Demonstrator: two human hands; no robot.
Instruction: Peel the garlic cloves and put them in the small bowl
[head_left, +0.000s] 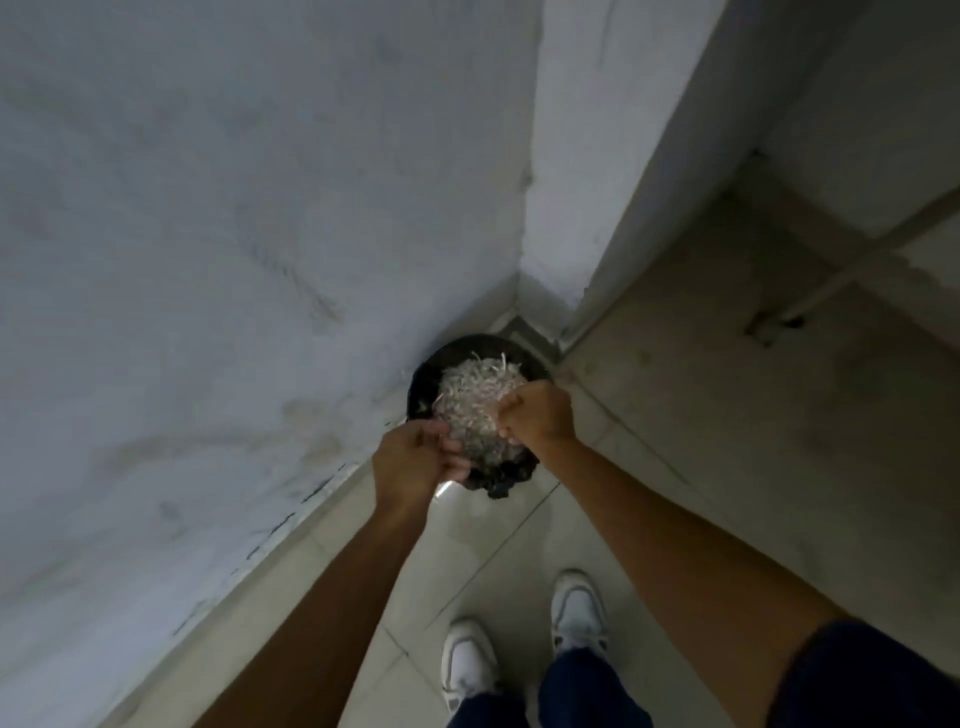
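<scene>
Now I hold both hands mid-frame over a round black bin (423, 387) heaped with pale papery shreds (475, 395): left hand (413, 460) loosely open, right hand (537, 415) curled, contents unclear.

Looks like a bare indoor corner of a home or utility space. Pale tiled floor (727, 415), scuffed white walls (208, 208), a black bin (431, 374) heaped with pale scraps.

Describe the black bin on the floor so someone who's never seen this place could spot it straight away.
Find the corner where the pale grey wall meets the white pillar. On the beige tiled floor there stands a round black bin with a black liner, below the person's left hand and right hand. It is the only container, heaped with pale shredded scraps.
</scene>
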